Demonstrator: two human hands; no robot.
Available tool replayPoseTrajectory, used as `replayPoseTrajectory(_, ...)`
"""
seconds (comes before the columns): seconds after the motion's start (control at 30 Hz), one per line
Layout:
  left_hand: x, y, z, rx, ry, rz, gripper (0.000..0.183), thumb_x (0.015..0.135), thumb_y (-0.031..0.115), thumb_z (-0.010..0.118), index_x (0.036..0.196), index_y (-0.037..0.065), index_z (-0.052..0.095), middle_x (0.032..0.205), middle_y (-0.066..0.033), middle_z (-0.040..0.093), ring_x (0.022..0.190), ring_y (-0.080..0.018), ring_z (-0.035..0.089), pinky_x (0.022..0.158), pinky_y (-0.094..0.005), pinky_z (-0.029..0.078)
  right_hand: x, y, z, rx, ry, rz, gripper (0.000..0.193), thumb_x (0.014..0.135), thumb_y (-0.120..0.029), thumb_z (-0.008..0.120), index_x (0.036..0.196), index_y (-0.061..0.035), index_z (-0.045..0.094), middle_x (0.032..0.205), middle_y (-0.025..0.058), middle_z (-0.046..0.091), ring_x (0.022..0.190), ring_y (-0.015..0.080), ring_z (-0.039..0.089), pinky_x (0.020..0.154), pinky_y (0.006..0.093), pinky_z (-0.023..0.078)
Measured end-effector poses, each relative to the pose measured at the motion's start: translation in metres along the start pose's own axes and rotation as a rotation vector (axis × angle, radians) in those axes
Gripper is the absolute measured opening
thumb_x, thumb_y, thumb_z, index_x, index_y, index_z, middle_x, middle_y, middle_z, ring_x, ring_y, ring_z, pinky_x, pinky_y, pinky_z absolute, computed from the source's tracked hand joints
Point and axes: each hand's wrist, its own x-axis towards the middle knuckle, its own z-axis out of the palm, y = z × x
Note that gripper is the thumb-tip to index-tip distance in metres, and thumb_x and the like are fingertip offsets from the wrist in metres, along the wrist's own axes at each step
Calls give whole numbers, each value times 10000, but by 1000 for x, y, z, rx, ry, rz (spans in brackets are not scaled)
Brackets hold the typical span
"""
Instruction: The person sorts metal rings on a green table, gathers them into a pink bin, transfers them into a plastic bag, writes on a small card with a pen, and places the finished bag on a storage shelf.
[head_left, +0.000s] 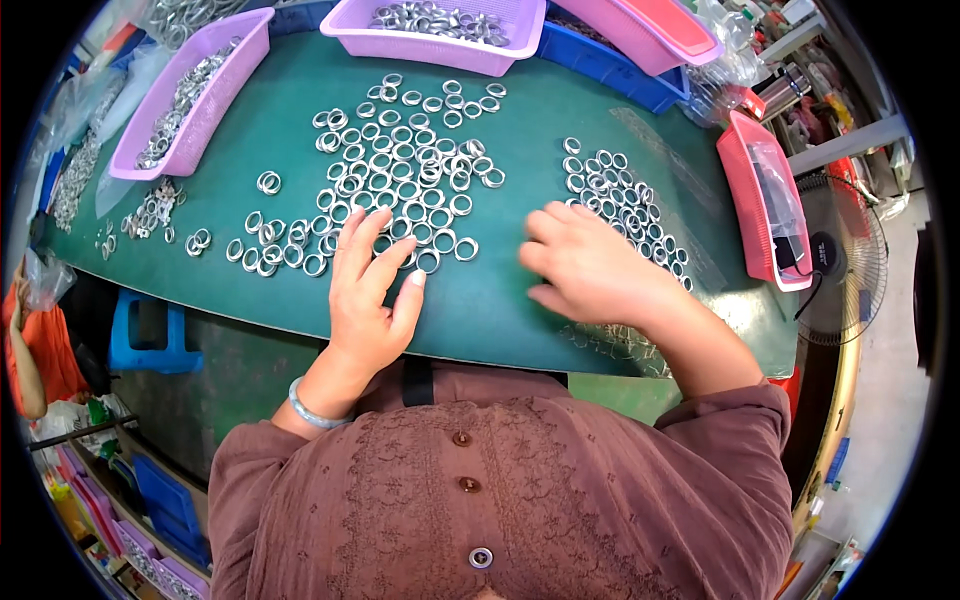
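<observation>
Many silver metal rings (pixel 403 153) lie spread in a broad patch on the green table (pixel 510 130). My left hand (pixel 370 290) rests at the near edge of this patch, fingers spread, with the fingertips over or against several rings. A second group of silver rings (pixel 622 205) lies to the right. Just left of that group, my right hand (pixel 590 262) is over the table with its fingers curled in. Whatever those fingers may hold is hidden from view. Between the two hands is a strip of bare green tabletop.
Purple baskets of silver rings stand at the back left (pixel 250 50) and back centre (pixel 520 55). A blue tray (pixel 600 68) is behind on the right, a pink basket (pixel 745 205) at the right edge, a fan (pixel 845 255) beyond it. A blue stool (pixel 150 345) stands left below.
</observation>
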Motion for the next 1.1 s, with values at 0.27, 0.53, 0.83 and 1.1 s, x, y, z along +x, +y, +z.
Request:
replayPoseTrajectory(0.27,0,-4,1,-18,-2,1,311,728,25,629,1039,8,630,1264,-188,501,1247,-406,401,1023,-455,324,40,-5,34,55,206,-26,210,741,-116,630,942,-76,585,855,81,517,853,263,534,731,368,432)
replayPoseTrajectory(0.53,1,1,-1,-10,-8,-19,304,725,45,633,1026,8,635,1262,-190,502,1237,-413,407,1019,-461,327,31,14,4,60,55,-23,252,691,-118,681,919,-63,588,889,94,517,860,277,518,764,386,436)
replayPoseTrajectory(0.83,0,-5,-1,-41,-3,-7,286,715,69,652,996,19,634,1248,-196,500,1205,-433,416,998,-480,340,40,16,23,17,194,-31,113,733,-122,576,826,-69,613,846,79,540,877,255,535,745,365,455)
replayPoseTrajectory(1.1,3,-1,-2,-32,-26,-18,301,721,45,631,1019,8,637,1259,-190,504,1236,-419,404,1020,-465,321,50,39,11,47,256,43,159,719,-117,631,863,-55,604,848,91,539,885,277,531,764,388,459)
